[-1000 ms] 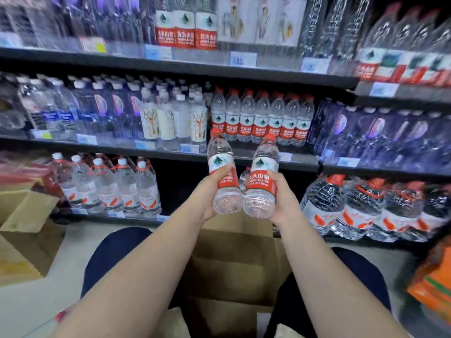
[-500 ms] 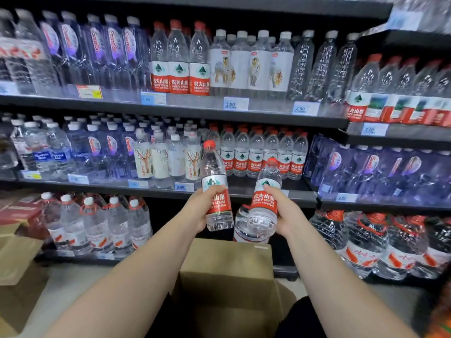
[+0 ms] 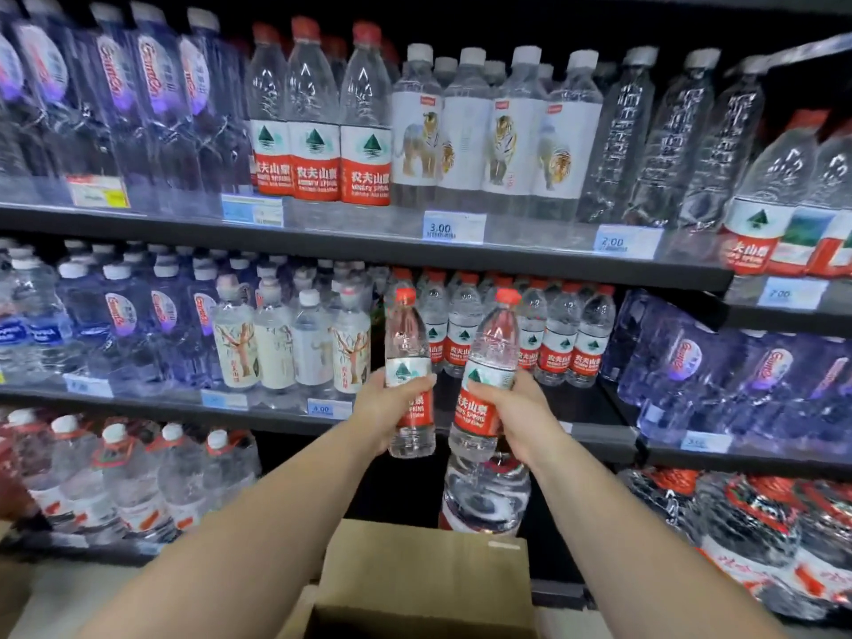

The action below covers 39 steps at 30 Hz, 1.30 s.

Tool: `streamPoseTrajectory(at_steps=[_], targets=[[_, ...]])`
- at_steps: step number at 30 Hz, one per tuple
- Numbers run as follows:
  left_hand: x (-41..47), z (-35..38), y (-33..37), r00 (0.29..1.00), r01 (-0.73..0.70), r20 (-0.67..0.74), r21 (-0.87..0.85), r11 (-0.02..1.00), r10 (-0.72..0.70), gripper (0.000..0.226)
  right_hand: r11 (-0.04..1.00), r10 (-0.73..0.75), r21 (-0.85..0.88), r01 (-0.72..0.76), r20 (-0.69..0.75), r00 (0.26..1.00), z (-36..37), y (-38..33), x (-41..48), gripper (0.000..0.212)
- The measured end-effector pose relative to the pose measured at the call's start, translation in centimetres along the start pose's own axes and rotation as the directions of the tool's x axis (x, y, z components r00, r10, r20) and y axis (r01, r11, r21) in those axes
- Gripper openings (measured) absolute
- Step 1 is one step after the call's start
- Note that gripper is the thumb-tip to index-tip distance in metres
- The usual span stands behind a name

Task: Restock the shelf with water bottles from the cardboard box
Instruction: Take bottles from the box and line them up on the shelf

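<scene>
Right now each hand grips one clear plastic water bottle with a red cap and a red-and-white label, and both bottles are raised in front of the dark middle shelf [image 3: 594, 435]. The left hand [image 3: 382, 408] has its fingers curled round the label of the left bottle [image 3: 405, 334], which stands nearly upright. The right hand [image 3: 525, 417] wraps its fingers round the label of the right bottle [image 3: 491, 343], which tilts with its cap leaning to the right. The two bottles sit close together near their bases without clearly touching. Just behind them on that shelf stands a row of matching red-labelled bottles [image 3: 558, 348]. Below the hands, the brown cardboard box [image 3: 428, 569] stands open on the floor, with a large clear water jug [image 3: 484, 495] on the bottom shelf behind it.
</scene>
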State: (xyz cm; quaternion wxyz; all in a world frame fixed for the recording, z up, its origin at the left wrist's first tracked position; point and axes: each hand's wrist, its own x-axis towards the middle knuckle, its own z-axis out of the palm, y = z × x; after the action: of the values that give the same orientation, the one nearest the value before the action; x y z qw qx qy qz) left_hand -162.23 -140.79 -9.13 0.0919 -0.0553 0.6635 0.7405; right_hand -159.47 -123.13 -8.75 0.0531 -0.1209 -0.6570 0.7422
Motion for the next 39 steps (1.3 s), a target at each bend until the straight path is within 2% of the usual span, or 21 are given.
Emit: streamPoseTrajectory(at_steps=[6, 10, 12, 17, 23, 26, 31, 35, 39], targets=[[6.1, 1.2, 1.6, 0.986, -0.160, -0.022, 0.145, 0.976, 0.165, 0.038, 0.977, -0.103, -0.187, 0.103, 0.012, 0.995, 1.3, -0.8, 6.6, 0.065], [9.8, 1.4, 1.4, 0.966, -0.241, -0.030, 0.265, 0.934, 0.258, 0.052, 0.964, -0.102, -0.241, 0.109, 0.043, 0.994, 2.0, 0.0, 10.4, 0.060], [11.2, 1.2, 0.9, 0.961, -0.255, -0.024, 0.318, 0.913, 0.276, 0.063, 0.965, -0.083, -0.244, 0.096, 0.062, 0.995, 2.2, 1.0, 11.6, 0.062], [12.7, 0.0, -1.4, 0.966, -0.248, 0.010, 0.340, 0.907, 0.260, 0.062, 0.971, -0.079, -0.219, 0.099, 0.099, 0.992, 2.1, 3.8, 12.8, 0.064], [13.0, -0.4, -2.2, 0.954, -0.280, 0.011, 0.400, 0.873, 0.301, 0.066, 0.956, -0.084, -0.268, 0.116, 0.127, 0.988, 2.3, 4.3, 12.9, 0.070], [13.1, -0.4, -2.4, 0.944, -0.294, -0.013, 0.423, 0.857, 0.330, 0.067, 0.948, -0.093, -0.295, 0.118, 0.097, 0.991, 2.5, 4.5, 12.8, 0.074], [12.8, -0.5, -3.5, 0.920, -0.303, -0.015, 0.606, 0.735, 0.392, 0.062, 0.918, -0.148, -0.378, 0.119, -0.051, 0.988, 2.7, 6.0, 12.6, 0.072], [12.3, -0.3, -4.4, 0.915, -0.291, -0.048, 0.613, 0.735, 0.402, 0.066, 0.914, -0.189, -0.380, 0.144, -0.084, 0.978, 2.8, 6.4, 12.4, 0.065], [10.8, -0.4, -5.8, 0.887, -0.325, -0.093, 0.569, 0.755, 0.452, 0.059, 0.916, -0.193, -0.370, 0.157, -0.062, 0.979, 2.8, 6.4, 12.4, 0.064]])
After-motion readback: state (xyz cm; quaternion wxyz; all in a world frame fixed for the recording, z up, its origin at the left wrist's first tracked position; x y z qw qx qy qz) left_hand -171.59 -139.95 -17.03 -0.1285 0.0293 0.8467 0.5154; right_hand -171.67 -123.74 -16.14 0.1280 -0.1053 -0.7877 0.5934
